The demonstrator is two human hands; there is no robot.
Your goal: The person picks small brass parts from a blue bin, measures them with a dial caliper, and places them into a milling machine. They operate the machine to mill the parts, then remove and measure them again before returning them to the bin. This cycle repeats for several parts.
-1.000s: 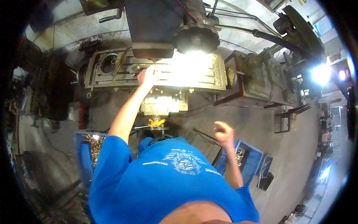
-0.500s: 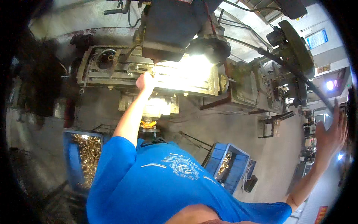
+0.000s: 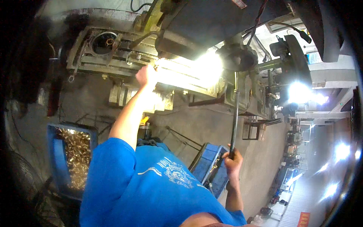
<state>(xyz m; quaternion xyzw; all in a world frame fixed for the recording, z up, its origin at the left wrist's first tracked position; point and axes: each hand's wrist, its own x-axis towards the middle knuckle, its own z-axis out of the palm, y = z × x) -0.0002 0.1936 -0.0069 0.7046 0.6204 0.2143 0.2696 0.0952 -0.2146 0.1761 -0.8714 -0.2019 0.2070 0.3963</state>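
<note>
My left hand (image 3: pixel 146 75) is closed at the milling machine's slotted table (image 3: pixel 124 60), right by the bright glare under the machine head (image 3: pixel 196 30). Whatever its fingers pinch is washed out by the light. My right hand (image 3: pixel 233 160) is wrapped round the lower grip of a long dark lever (image 3: pixel 236 109). That lever hangs down from a round dark hub (image 3: pixel 238 56) on the right of the machine head.
Small brass-coloured parts (image 3: pixel 77 159) fill a blue crate (image 3: pixel 53 151) on the floor at left. A second blue crate (image 3: pixel 206 160) stands behind my right hand, with some brass parts in it. A metal stand (image 3: pixel 261 128) and another machine (image 3: pixel 291 68) are at right.
My right hand came from the far right, where it was open, and now grips the lever. The lever has swung from slanting right to hanging down. My left hand stays at the table.
</note>
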